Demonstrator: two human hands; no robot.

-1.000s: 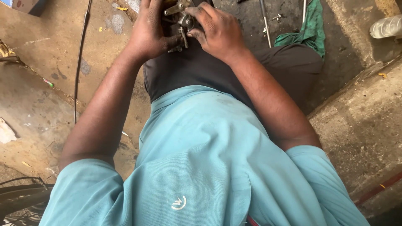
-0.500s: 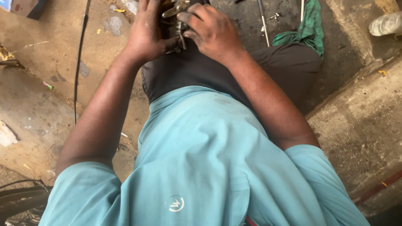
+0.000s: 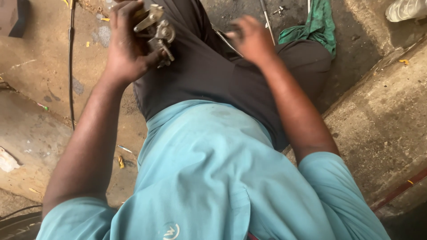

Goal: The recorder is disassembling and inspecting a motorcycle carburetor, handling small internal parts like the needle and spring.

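My left hand [image 3: 126,46] grips a small greasy metal mechanism [image 3: 156,32] with a lever, a spring and bolts, held above my dark-trousered lap [image 3: 209,75]. My right hand [image 3: 251,40] has come off the part and hovers to the right over my thigh, blurred, fingers curled near a thin dark cable or rod; whether it holds anything I cannot tell. My teal shirt fills the lower part of the view.
A crumpled green rag [image 3: 316,29] lies on the dirty concrete floor at upper right, beside thin metal rods [image 3: 266,15]. A black cable [image 3: 70,66] runs down the floor on the left. A raised concrete ledge [image 3: 382,129] rises on the right.
Both hands were together on the metal mechanism. Now the right hand has let go and moved right, while the left hand keeps the part.
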